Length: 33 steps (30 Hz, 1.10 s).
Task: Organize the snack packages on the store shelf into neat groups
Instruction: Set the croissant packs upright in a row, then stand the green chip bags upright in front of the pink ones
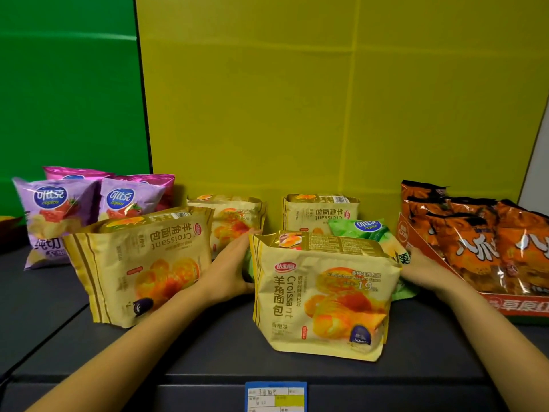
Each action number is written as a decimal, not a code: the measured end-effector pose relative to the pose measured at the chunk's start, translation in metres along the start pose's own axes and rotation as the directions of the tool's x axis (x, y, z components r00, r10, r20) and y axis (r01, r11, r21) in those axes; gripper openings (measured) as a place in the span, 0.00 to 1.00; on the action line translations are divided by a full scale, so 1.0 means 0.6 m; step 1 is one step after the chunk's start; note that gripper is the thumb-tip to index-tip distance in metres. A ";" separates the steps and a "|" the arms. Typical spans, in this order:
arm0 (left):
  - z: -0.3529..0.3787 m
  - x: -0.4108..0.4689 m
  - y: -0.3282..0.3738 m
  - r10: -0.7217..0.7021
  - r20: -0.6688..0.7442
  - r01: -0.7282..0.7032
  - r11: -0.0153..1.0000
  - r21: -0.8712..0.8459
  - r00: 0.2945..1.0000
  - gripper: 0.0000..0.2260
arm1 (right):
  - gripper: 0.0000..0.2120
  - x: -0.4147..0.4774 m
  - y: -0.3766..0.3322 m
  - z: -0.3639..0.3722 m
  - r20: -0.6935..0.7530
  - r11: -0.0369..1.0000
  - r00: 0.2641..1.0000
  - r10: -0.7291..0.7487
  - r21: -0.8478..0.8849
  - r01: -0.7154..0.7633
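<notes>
A yellow croissant bag (323, 295) stands upright at the front middle of the dark shelf (208, 352). My left hand (230, 270) holds its left side, fingers reaching behind and thumb at the front edge. My right hand (423, 270) holds its right side, with its fingertips hidden behind the bag. A green chip bag (371, 233) leans directly behind it. Another croissant bag (142, 263) stands to the left, and two more, one (234, 221) and the other (318, 212), stand at the back.
Purple chip bags (56, 215) and pink ones (74, 172) are grouped at the far left. An open red carton (517, 307) with several orange snack bags (481, 242) stands on the right. A price label (276, 395) is fixed to the shelf's front edge. Yellow and green panels form the back wall.
</notes>
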<state>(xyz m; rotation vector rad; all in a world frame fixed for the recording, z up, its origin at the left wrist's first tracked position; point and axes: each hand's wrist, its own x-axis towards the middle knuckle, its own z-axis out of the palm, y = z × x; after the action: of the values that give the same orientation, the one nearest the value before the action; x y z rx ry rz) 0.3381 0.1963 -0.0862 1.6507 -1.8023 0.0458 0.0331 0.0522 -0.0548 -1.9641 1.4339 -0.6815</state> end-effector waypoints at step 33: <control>-0.246 0.041 0.119 -0.302 -0.578 -0.234 0.701 -0.673 0.758 0.27 | 0.37 -0.076 -0.197 -0.058 -0.573 0.824 0.688 -0.445 0.040 0.566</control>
<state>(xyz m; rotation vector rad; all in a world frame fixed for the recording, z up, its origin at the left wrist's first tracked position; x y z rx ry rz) 0.3418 0.2567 0.0684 0.9042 -1.0115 -0.0837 0.0720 0.1170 0.0527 -2.0915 1.0045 -1.6981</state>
